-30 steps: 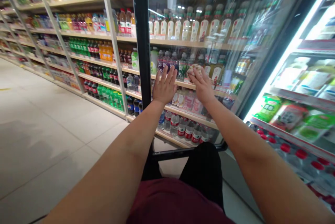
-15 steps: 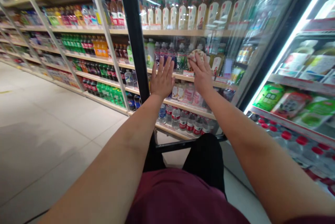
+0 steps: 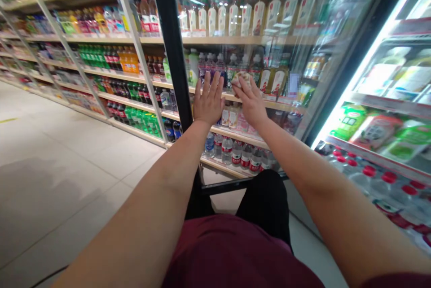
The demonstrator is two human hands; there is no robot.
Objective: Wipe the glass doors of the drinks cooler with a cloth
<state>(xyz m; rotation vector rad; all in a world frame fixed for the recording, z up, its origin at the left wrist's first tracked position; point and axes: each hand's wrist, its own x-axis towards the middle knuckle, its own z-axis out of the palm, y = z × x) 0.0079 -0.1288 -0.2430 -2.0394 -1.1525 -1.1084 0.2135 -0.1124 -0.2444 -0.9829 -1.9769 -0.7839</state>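
Observation:
Before me is a glass door (image 3: 215, 45) with a black frame (image 3: 170, 32), swung open from a lit cooler. My left hand (image 3: 208, 99) lies flat against the glass near the frame's left side, fingers stretched upward. To its right, my right hand (image 3: 253, 105) presses a crumpled, patterned cloth (image 3: 241, 80) to the glass. The fingers lie over the cloth and hide part of it. Through the pane, bottles on shelves show behind both hands. A small pale sticker-like patch (image 3: 293, 84), blurred out, is right of the cloth.
Shelves of drink bottles (image 3: 124, 59) run along the left, beside a tiled floor (image 3: 67, 162). At right, the open cooler holds green packs (image 3: 346, 122) and red-capped bottles (image 3: 368, 173). My knee (image 3: 266, 194) is close to the door's bottom edge.
My right hand has slid left and slightly down with the cloth, closer to my left hand. My left hand keeps its place on the glass.

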